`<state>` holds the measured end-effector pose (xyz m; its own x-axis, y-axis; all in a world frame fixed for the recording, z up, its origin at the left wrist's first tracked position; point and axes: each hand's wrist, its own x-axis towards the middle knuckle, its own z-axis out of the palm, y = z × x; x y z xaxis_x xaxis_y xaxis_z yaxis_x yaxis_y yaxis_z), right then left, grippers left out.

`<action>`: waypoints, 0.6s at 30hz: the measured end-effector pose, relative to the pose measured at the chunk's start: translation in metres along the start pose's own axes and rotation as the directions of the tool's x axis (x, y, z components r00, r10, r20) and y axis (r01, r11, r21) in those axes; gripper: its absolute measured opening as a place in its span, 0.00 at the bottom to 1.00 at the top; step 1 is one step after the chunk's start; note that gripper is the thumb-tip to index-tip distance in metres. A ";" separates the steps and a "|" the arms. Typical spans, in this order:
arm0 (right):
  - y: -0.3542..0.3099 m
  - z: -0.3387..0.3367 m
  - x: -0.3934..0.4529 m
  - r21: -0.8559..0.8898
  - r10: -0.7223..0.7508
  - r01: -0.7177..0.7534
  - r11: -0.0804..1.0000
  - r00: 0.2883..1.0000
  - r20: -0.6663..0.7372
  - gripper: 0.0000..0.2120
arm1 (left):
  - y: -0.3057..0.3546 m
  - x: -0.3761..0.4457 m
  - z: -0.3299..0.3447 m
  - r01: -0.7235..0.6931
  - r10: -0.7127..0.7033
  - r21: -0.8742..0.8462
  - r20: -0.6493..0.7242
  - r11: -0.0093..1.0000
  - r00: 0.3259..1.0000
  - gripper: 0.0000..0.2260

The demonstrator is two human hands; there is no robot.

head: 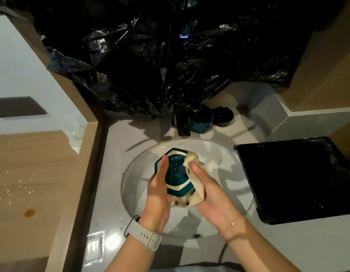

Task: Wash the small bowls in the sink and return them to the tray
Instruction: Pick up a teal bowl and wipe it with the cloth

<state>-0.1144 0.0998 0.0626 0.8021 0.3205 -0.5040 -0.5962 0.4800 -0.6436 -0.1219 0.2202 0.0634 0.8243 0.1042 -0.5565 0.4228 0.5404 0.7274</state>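
A small teal hexagonal bowl point(177, 171) with a cream band is held over the white round sink point(225, 156). My left hand point(158, 191) grips its left side, thumb along the rim. My right hand point(209, 193) holds a beige cloth point(191, 160) wrapped over the bowl's right rim and underside. A second teal bowl point(200, 121) stands on the counter behind the sink, next to the faucet. The black tray point(294, 179) lies to the right of the sink and looks wet.
The dark faucet point(181, 122) stands at the sink's far rim. A black round dish point(224, 116) sits beside the second bowl. Black plastic sheeting point(170, 55) covers the wall behind. A wooden surface point(32, 173) with crumbs and a brown spot lies left.
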 end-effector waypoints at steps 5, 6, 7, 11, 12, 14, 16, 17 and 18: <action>-0.024 -0.007 0.007 0.028 0.047 -0.050 0.998 0.993 0.106 0.13 | -0.001 0.005 -0.001 0.079 -0.084 0.156 0.025 0.985 0.996 0.23; -0.024 -0.006 0.007 -0.011 0.008 -0.007 1.000 0.995 0.096 0.13 | -0.003 0.006 -0.003 0.093 -0.100 0.200 0.025 0.975 0.995 0.23; -0.024 -0.004 0.004 -0.074 -0.045 0.050 0.996 0.996 0.078 0.14 | -0.003 0.006 -0.006 0.113 -0.123 0.229 0.030 0.967 0.992 0.24; -0.013 0.002 -0.007 -0.449 -0.288 0.272 0.851 0.957 0.035 0.14 | 0.010 0.004 -0.005 0.255 -0.275 0.157 0.126 0.954 0.953 0.32; -0.009 0.004 -0.008 -0.508 -0.310 0.288 0.812 0.950 0.043 0.14 | 0.014 0.003 -0.002 0.277 -0.297 0.131 0.171 0.952 0.939 0.33; 0.002 0.007 -0.011 -0.582 -0.350 0.321 0.747 0.934 0.066 0.14 | 0.015 0.002 0.002 0.282 -0.297 0.096 0.216 0.955 0.930 0.33; 0.007 0.010 -0.013 -0.608 -0.400 0.347 0.714 0.915 0.053 0.16 | 0.010 0.003 0.003 0.245 -0.263 0.103 0.237 0.964 0.935 0.30; 0.007 0.011 -0.015 -0.602 -0.419 0.359 0.713 0.907 0.044 0.17 | 0.009 0.003 0.004 0.221 -0.239 0.100 0.241 0.970 0.941 0.29; 0.005 0.013 -0.016 -0.593 -0.434 0.368 0.716 0.900 0.036 0.15 | 0.006 0.002 0.005 0.204 -0.220 0.089 0.248 0.975 0.943 0.29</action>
<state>-0.1302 0.1080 0.0749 0.9820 0.1096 -0.1541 -0.1525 -0.0225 -0.9880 -0.1164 0.2196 0.0684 0.7780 -0.2276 -0.5856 0.6139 0.4740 0.6312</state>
